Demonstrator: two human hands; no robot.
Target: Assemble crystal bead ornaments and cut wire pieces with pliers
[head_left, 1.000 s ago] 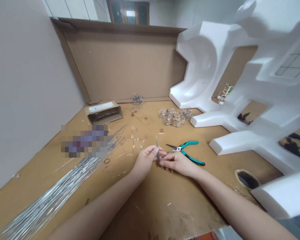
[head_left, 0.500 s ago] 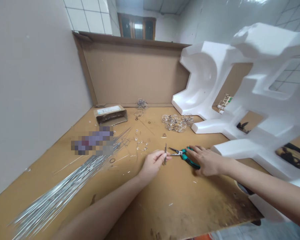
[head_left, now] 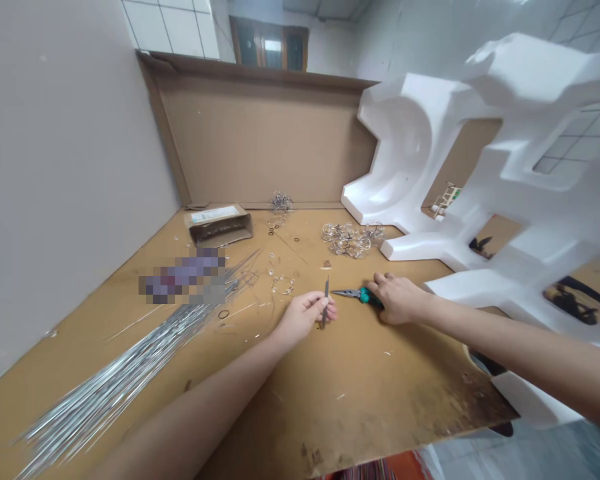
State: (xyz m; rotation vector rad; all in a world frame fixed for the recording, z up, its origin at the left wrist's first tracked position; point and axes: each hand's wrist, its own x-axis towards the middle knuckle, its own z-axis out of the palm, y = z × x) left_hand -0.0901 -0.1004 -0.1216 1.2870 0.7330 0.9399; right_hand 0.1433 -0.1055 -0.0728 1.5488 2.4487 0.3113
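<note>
Brown surface [head_left: 375, 393] stretches away to an upright cardboard panel [head_left: 270, 140] at the far side, with tiled wall and a wood-framed window [head_left: 270, 45] beyond. Near the middle, the left hand [head_left: 310, 315] pinches a thin dark metal strip [head_left: 326, 303] between thumb and fingers, the strip standing nearly upright with its tip above the grip. To its right, the right hand [head_left: 396, 300] is closed over the teal handles of needle-nose pliers [head_left: 351, 293]; their jaws are together and point left, just beside the strip without visibly touching it.

Left of the left hand lies a small loop [head_left: 283, 285] with clear, bead-like bits, and farther left a dark ring [head_left: 223, 314]. Beyond the pliers, bent silver wire pieces [head_left: 349, 241] sit in a tangled heap, with another small wire cluster [head_left: 281, 201] by the panel. A long bundle of straight silver wires [head_left: 135, 370] runs from the near left toward the middle. Past it are a pixelated purplish item [head_left: 183, 275] and an open cardboard box [head_left: 220, 227]. White moulded foam [head_left: 555, 213] stands along the right.
</note>
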